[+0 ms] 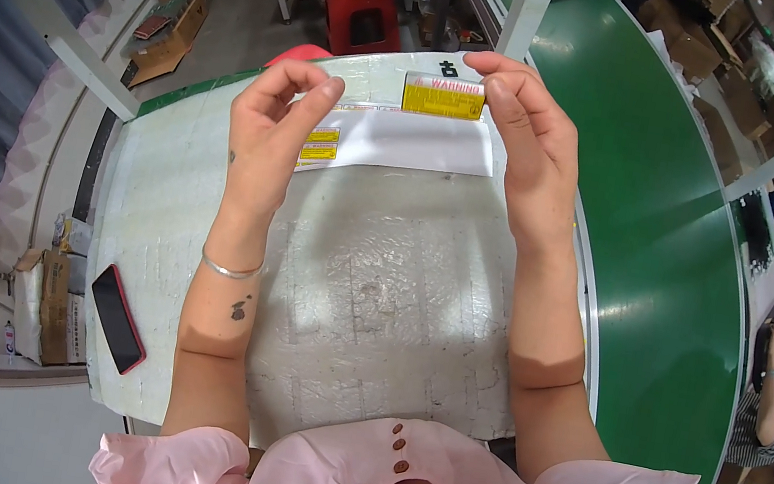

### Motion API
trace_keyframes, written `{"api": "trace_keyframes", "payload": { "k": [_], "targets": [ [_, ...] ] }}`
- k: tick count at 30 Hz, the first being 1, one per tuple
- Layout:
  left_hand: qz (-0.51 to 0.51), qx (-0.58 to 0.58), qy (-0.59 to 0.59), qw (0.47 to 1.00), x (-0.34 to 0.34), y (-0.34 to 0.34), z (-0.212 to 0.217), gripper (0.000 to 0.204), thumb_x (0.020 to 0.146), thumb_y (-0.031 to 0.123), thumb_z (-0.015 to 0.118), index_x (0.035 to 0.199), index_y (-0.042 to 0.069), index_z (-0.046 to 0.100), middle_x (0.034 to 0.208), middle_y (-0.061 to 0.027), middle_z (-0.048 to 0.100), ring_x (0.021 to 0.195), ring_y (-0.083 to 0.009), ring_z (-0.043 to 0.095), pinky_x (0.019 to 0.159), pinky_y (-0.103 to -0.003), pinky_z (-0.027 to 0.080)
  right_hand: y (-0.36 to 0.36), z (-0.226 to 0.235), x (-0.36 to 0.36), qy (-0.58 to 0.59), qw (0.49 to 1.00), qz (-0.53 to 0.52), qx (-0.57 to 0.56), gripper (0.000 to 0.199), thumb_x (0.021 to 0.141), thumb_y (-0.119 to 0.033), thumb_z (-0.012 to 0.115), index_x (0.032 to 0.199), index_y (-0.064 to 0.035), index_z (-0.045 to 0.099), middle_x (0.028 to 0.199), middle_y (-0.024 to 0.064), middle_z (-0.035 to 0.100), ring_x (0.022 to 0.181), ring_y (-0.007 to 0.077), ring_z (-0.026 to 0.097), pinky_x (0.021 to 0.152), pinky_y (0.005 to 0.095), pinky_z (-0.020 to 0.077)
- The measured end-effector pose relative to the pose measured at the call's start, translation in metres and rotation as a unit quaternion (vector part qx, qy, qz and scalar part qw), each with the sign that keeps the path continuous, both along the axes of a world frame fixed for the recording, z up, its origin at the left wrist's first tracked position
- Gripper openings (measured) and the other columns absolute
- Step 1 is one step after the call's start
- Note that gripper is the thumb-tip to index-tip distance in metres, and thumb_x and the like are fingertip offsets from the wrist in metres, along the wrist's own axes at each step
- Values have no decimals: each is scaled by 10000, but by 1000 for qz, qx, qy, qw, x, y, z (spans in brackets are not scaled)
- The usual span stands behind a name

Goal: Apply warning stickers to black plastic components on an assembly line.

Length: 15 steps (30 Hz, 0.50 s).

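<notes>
From my remote seat, I am viewing a wide, pale grey, plastic-covered tabletop (382,272) filling the middle of the frame. A long, glossy green work surface (655,244) is curving down the right side. At upper centre-right, the right hand (544,160) is pinching a label by its right edge. At upper centre-left, the left hand (268,132) is bending its fingers, its thumb near the index finger; I cannot tell whether it is gripping anything. Between the hands, a long white glossy backing sheet (423,141) is lying on the tabletop, its right stretch showing bare. At lower left, a black-screened phone with a red edge (120,319) is resting flat. The held rectangular, yellow-and-white label (443,98) is sitting just above the sheet in the frame, face toward me, its white top band carrying red print and a triangular symbol, its yellow lower part carrying fine dark print. Smaller yellow printed panels (319,145) are showing at the sheet's left end.
</notes>
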State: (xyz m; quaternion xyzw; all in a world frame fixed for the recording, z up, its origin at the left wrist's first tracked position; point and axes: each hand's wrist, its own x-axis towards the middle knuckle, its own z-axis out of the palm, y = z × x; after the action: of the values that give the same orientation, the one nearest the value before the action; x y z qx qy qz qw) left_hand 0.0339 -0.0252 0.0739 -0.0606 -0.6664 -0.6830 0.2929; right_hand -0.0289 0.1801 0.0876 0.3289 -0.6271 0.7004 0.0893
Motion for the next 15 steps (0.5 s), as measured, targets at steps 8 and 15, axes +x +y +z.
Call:
{"api": "trace_keyframes", "payload": {
  "k": [8,15],
  "targets": [
    [-132,-271,108,947,42,27,22,425,682,32,806,533,53,408,536,-29,421,513,-138,392,458,-280,273,-4,4,11,7,1000,0,-5,352,999,-297,509,995,33,631,1086,72,599,908,119,538,820,247,425],
    [-154,-85,-58,983,82,61,8,215,648,156,806,591,106,605,605,17,562,686,-139,573,604,-301,387,-31,-5,81,65,974,202,-83,241,921,-116,537,1156,-71,506,1131,85,516,989,158,509,873,297,419]
  ]
}}
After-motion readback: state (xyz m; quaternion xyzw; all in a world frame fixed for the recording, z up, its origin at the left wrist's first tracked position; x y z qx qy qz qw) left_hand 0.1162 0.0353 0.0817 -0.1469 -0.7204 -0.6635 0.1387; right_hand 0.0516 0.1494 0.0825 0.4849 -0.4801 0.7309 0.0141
